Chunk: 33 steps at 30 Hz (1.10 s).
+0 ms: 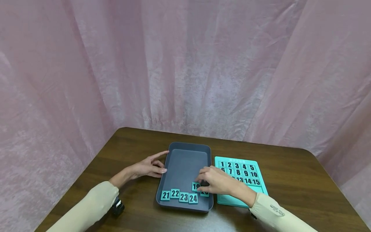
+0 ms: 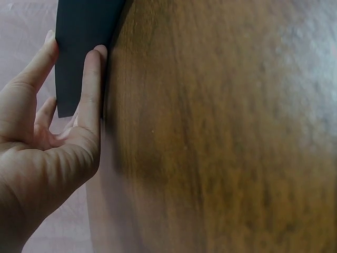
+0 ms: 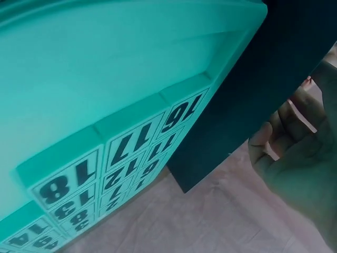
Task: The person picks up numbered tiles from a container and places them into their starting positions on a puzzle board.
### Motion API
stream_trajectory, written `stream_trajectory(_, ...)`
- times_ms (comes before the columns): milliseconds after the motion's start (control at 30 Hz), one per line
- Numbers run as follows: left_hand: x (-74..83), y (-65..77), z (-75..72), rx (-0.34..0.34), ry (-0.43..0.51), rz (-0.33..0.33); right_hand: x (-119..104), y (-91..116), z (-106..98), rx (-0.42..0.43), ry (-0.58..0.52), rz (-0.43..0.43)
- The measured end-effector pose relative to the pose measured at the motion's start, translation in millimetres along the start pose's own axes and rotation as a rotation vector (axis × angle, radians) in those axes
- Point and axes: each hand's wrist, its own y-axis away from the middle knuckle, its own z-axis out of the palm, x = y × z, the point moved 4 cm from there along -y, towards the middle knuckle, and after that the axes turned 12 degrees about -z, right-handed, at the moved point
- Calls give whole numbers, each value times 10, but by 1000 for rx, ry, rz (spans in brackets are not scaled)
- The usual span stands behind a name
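In the head view, my right hand (image 1: 215,180) reaches into a dark grey tray (image 1: 188,161), with thumb and finger at opposite edges of the number tile 19 (image 1: 195,186), pinching it. Tile 20 (image 1: 204,194) lies partly under this hand. Tiles 21 (image 1: 166,195), 22 (image 1: 175,193), 23 (image 1: 184,197) and 24 (image 1: 193,198) lie along the tray's near end. My left hand (image 1: 149,166) touches the tray's left side with extended fingers. In the left wrist view, its fingertips (image 2: 97,55) rest against the tray's outer wall (image 2: 79,68). The tray wall hides the right fingertips in the right wrist view.
Right of the tray lies a turquoise number board (image 1: 262,187), tiles in rows from 1 up; tile 18 (image 3: 68,182) ends the filled part of its fourth row. Both stand on a brown wooden table (image 1: 139,138), with a pink curtain (image 1: 185,64) behind.
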Motion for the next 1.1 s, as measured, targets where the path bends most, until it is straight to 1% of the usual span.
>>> stream_trajectory(200,-9,-14,-2,8,8,1,-14,-43,23,-83,69,26)
stream_trajectory(333,-19,-22,-5,11,12,-1,-22,-57,29,-116,101,51)
stream_trajectory(533,-17,-20,-6,8,2,4,-15,-89,59,-130,128,73)
stream_trajectory(700,-7,-15,0,-3,-6,8,4,-116,41,-110,112,92)
stream_trajectory(800,-6,-18,0,-2,-10,7,22,-120,-2,-88,66,112)
stream_trajectory(933,-15,-36,-9,10,-3,-2,45,-94,-73,-45,-51,145)
stream_trajectory(1067,-35,-63,-26,22,12,-16,75,-24,-137,23,-170,140)
stream_trajectory(1100,-37,-66,-27,19,6,-10,86,1,-149,42,-204,133)
